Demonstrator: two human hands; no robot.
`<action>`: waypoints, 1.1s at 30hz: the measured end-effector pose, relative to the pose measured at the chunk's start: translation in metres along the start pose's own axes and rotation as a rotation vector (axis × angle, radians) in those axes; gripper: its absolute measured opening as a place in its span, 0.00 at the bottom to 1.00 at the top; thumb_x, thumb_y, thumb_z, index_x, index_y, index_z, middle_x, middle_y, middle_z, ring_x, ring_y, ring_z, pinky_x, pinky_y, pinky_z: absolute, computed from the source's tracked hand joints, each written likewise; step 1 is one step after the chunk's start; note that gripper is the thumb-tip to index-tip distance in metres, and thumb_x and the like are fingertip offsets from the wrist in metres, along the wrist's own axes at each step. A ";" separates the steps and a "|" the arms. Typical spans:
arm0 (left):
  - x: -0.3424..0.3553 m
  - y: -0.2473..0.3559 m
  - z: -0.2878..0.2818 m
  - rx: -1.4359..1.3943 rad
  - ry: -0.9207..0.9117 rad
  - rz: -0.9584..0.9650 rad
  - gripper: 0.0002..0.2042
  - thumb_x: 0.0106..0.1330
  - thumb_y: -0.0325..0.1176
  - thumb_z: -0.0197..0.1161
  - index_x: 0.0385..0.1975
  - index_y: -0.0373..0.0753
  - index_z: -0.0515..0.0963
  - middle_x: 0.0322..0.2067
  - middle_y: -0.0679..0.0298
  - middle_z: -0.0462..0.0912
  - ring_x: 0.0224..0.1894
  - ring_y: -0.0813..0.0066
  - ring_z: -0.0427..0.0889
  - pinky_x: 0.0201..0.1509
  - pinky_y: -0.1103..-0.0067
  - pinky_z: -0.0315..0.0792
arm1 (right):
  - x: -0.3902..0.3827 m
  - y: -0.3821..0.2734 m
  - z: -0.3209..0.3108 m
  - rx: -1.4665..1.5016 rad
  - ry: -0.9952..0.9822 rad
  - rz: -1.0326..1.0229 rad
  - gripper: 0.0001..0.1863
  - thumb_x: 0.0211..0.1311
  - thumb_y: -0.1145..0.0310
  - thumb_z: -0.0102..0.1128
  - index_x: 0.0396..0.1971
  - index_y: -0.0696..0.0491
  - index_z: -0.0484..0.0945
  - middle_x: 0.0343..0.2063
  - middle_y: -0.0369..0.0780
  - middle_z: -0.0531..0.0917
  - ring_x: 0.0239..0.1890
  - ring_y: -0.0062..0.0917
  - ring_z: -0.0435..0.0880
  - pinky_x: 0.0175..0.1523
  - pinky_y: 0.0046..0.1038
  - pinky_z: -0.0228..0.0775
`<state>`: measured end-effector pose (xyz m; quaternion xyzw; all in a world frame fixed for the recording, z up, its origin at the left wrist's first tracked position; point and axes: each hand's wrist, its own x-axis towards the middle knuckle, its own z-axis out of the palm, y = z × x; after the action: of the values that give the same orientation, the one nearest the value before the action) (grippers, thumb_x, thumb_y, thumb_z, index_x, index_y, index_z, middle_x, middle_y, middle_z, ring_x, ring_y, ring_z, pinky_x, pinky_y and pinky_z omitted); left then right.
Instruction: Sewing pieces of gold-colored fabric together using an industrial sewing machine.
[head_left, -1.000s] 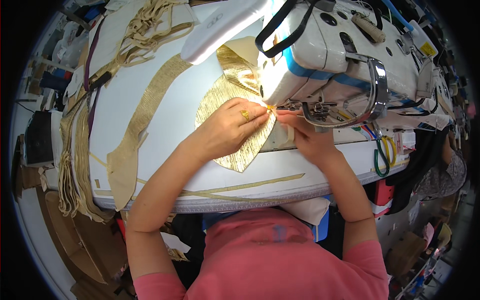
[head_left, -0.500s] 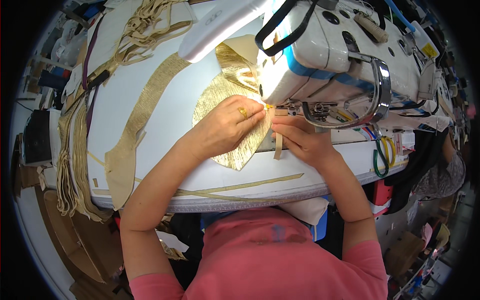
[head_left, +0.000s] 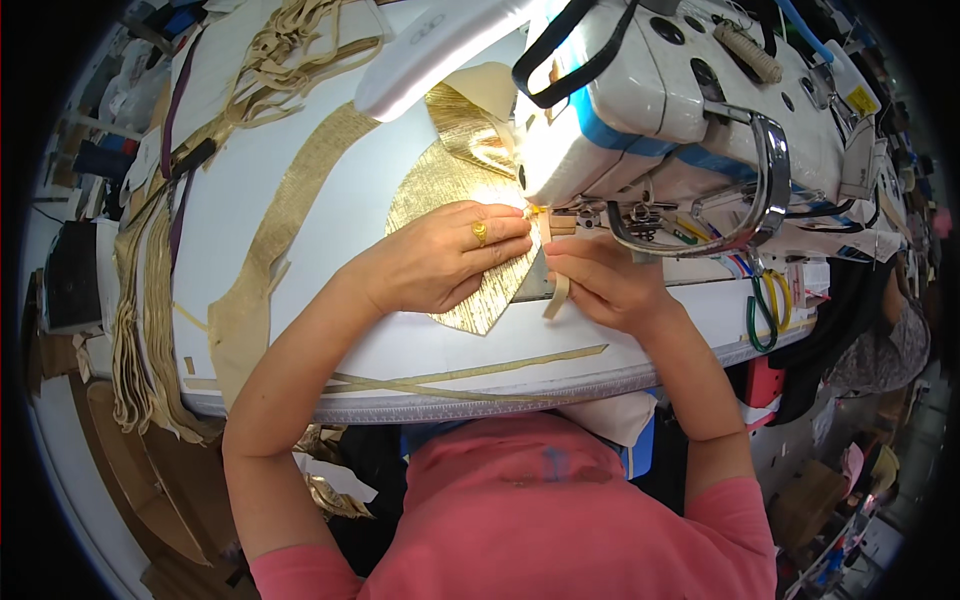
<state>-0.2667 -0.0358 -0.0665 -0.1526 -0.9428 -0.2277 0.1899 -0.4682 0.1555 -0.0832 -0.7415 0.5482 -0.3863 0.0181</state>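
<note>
Gold fabric (head_left: 440, 195) lies on the table (head_left: 330, 200) at 9 o'clock of the sewing machine (head_left: 680, 120), left hand (head_left: 440, 262) flat on it, right hand (head_left: 600, 285) pinching tape (head_left: 556, 296); best feed both evenly, fingertips off needle.

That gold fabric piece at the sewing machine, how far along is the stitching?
Partly fed: some of the gold fabric piece already lies beyond the sewing machine. In hand: the left hand presses it flat while the right hand guides a beige strip at the needle. Left: the portion under the left hand, and long gold strips waiting on the table.
</note>
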 end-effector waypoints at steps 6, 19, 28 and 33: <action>0.000 0.003 0.002 0.014 0.014 -0.028 0.21 0.59 0.24 0.63 0.54 0.30 0.78 0.55 0.53 0.78 0.60 0.55 0.77 0.64 0.65 0.73 | 0.004 -0.005 0.001 -0.081 -0.016 -0.077 0.18 0.48 0.76 0.75 0.42 0.52 0.85 0.45 0.37 0.88 0.38 0.28 0.84 0.42 0.29 0.76; 0.001 0.009 0.009 0.036 0.085 -0.134 0.21 0.59 0.25 0.64 0.54 0.30 0.78 0.56 0.52 0.78 0.60 0.54 0.78 0.64 0.64 0.72 | 0.005 -0.005 0.003 -0.185 -0.025 -0.077 0.19 0.47 0.78 0.73 0.43 0.52 0.85 0.44 0.37 0.87 0.39 0.29 0.83 0.45 0.29 0.77; 0.001 0.010 0.012 0.034 0.102 -0.161 0.21 0.59 0.24 0.64 0.54 0.28 0.78 0.56 0.51 0.78 0.62 0.53 0.77 0.66 0.63 0.72 | 0.006 -0.008 -0.001 -0.102 -0.002 -0.101 0.19 0.46 0.78 0.73 0.43 0.52 0.85 0.46 0.38 0.88 0.37 0.28 0.84 0.43 0.27 0.75; 0.002 0.012 0.012 0.037 0.115 -0.162 0.21 0.58 0.23 0.64 0.53 0.28 0.78 0.56 0.51 0.78 0.62 0.53 0.77 0.66 0.63 0.72 | 0.004 -0.007 0.002 -0.140 -0.028 -0.130 0.20 0.44 0.77 0.73 0.42 0.51 0.86 0.46 0.37 0.88 0.34 0.25 0.84 0.41 0.26 0.74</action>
<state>-0.2672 -0.0196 -0.0709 -0.0588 -0.9436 -0.2334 0.2276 -0.4612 0.1540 -0.0788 -0.7803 0.5244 -0.3369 -0.0509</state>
